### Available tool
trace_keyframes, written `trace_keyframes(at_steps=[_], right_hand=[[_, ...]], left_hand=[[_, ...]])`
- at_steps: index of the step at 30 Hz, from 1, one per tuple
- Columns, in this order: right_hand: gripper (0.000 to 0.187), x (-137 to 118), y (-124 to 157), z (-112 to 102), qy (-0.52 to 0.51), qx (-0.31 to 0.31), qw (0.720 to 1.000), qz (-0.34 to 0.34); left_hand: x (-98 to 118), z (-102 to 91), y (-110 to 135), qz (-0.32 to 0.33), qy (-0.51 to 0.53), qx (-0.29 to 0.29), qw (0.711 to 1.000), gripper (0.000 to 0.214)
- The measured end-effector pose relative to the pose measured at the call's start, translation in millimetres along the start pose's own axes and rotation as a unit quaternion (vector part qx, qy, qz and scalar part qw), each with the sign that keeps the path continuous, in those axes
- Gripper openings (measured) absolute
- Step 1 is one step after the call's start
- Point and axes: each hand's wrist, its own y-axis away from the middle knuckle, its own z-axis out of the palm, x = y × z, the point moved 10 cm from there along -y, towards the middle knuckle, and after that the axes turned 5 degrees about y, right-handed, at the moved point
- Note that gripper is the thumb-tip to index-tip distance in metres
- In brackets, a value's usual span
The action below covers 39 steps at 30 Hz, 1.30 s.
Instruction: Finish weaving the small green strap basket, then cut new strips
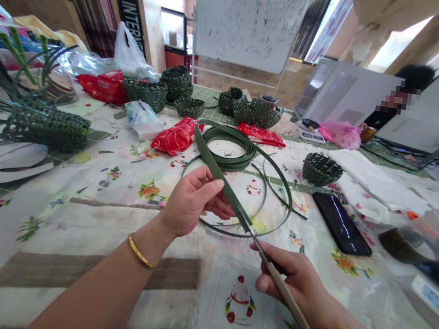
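Note:
My left hand (194, 202) pinches a flat dark green strip (224, 187) between thumb and fingers, near one end. From there the strip loops up and round to the right in a wide curve. In my right hand (293, 279) is a pair of scissors (260, 249) with a beige handle, seen nearly edge-on. Their narrow blades meet the strip at its free end; whether they have cut into it I cannot tell. Beyond my left hand lies a coil of green strip (245, 160) on the table.
Woven green baskets (147, 94) stand at the back, and a small one (322, 169) to the right. Red packets (176, 135) lie near the coil. A black phone (342, 224) is at right, a part-woven piece (48, 127) at left. Another person (396, 98) sits behind screens.

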Motion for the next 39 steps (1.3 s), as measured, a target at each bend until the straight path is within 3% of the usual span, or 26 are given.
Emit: trace_keyframes(at_steps=[11, 17, 22, 39], right_hand=[[0.031, 4, -1, -1, -0.003, -0.013, 0.999, 0.030], [0.034, 6, -4, 2, -0.049, -0.017, 0.997, 0.051], [0.040, 10, -6, 3, -0.085, -0.021, 0.994, 0.064], [0.034, 11, -4, 0, 0.001, 0.016, 1.000, 0.025]], left_hand=[[-3, -0.5, 0, -0.017, 0.004, 0.000, 1.000, 0.019], [0, 0.1, 1, -0.006, 0.005, 0.004, 1.000, 0.020], [-10, 8.9, 2, -0.030, -0.001, -0.017, 0.999, 0.019], [-13, 9.5, 3, -0.033, 0.008, -0.007, 0.999, 0.023]])
